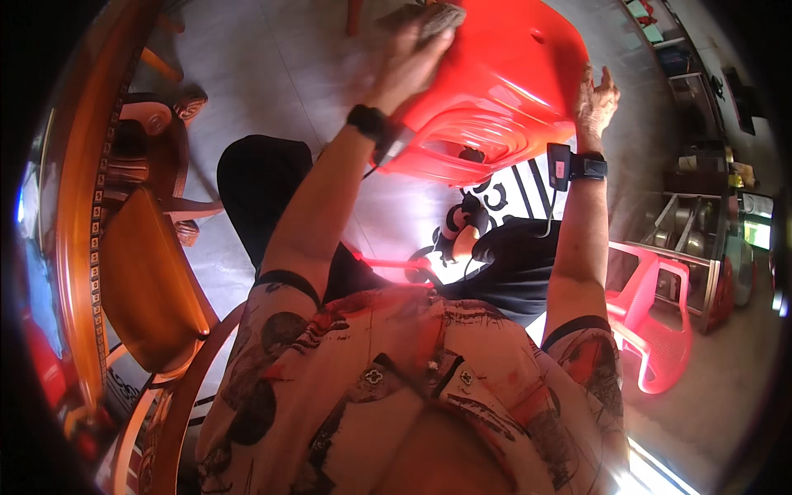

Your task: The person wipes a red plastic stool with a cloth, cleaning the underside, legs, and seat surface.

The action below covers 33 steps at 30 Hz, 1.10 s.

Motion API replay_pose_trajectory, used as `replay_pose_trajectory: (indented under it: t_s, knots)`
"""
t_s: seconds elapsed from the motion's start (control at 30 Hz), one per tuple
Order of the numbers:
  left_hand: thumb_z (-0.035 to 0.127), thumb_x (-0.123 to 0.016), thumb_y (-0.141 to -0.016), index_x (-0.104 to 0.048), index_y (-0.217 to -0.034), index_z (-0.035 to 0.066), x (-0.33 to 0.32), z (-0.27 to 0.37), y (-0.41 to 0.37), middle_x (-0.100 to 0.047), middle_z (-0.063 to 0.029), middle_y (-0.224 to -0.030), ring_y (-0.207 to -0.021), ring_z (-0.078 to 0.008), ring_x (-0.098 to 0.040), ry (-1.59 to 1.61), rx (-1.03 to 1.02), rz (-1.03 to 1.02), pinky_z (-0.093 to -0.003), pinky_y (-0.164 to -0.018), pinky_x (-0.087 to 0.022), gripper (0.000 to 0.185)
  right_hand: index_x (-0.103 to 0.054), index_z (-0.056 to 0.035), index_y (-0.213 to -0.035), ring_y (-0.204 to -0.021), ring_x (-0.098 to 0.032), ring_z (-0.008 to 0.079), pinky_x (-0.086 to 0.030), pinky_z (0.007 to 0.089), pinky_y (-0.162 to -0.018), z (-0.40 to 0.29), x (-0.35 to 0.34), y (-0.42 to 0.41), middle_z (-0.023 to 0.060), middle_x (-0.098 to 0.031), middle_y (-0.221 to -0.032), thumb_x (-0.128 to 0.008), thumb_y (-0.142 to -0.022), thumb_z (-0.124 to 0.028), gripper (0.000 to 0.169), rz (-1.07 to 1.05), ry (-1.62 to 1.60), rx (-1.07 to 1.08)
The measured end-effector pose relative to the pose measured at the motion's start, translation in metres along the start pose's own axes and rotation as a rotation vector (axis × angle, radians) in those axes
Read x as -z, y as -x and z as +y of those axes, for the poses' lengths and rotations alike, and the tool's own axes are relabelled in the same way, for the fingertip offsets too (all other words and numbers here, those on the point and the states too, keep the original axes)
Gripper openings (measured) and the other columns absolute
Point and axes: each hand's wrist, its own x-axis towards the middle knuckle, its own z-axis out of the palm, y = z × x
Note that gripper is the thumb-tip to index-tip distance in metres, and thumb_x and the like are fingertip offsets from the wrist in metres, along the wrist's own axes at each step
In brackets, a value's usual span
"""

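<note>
A glossy red plastic chair or stool [507, 80], with a hole and stepped ridges in its near part, is raised before me above the floor. My left hand [413, 65] lies at its left edge and grips a grey-brown cloth or pad [442, 21] against the plastic. On the opposite edge, my right hand [597, 102] holds the red piece from the side, its fingers partly spread. Black devices on straps sit on both wrists, with thin cables. What supports the red piece from below is hidden.
Left stand a wooden table edge [80, 247], a wooden chair [151, 278] and carved wooden furniture [167, 142]. A pink plastic chair [656, 322] is near my right elbow. Beyond it, a metal rack [680, 229] holds pots. Below the red piece lies a black-and-white patterned floor area [526, 192].
</note>
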Motion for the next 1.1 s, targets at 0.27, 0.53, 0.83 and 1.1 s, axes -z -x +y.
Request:
replay_pose_trajectory:
  t_s: [0.27, 0.53, 0.83, 1.1]
  knots:
    - [0.026, -0.055, -0.097, -0.063, -0.108, -0.001, -0.002, -0.114, 0.133, -0.07, -0.0194, -0.094, -0.09, -0.0324, -0.067, -0.144, 0.313, 0.348, -0.0417, -0.078, -0.05, 0.03, -0.03, -0.0095, -0.151, -0.132, -0.043, 0.0399, -0.035, 0.0561, -0.107, -0.004, 0.003, 0.006, 0.0236, -0.044, -0.142, -0.05, -0.093, -0.061, 0.081, -0.027, 0.085, -0.081]
    - [0.021, -0.061, -0.093, -0.07, -0.097, 0.001, 0.03, -0.12, 0.138, -0.068, -0.0121, -0.085, -0.068, -0.0238, -0.065, 0.111, 0.603, 0.709, -0.0363, -0.069, -0.053, 0.022, -0.03, -0.0091, -0.149, -0.137, -0.036, 0.0406, -0.025, 0.0667, -0.109, -0.012, 0.002, 0.011, 0.0233, -0.041, -0.144, -0.052, -0.095, -0.053, 0.073, 0.015, 0.11, -0.029]
    - [-0.012, -0.053, -0.079, -0.058, -0.115, 0.003, -0.015, -0.086, 0.169, -0.06, -0.0162, -0.099, -0.085, -0.0298, -0.062, -0.326, -0.119, 0.275, -0.0326, -0.077, -0.05, 0.039, -0.03, -0.0101, -0.149, -0.141, -0.027, 0.0446, -0.02, 0.0702, -0.11, -0.012, 0.006, 0.015, 0.0217, -0.035, -0.149, -0.057, -0.094, -0.044, 0.071, 0.149, 0.182, 0.149]
    - [0.03, -0.059, -0.088, -0.068, -0.089, 0.008, 0.022, -0.194, 0.236, -0.069, -0.016, -0.085, -0.088, -0.0338, -0.068, -0.44, 0.821, -0.031, -0.0403, -0.077, -0.051, 0.024, -0.03, -0.0081, -0.15, -0.139, -0.034, 0.037, -0.021, 0.0692, -0.109, -0.011, 0.005, 0.015, 0.019, -0.04, -0.146, -0.058, -0.094, -0.042, 0.071, 0.085, 0.139, 0.111]
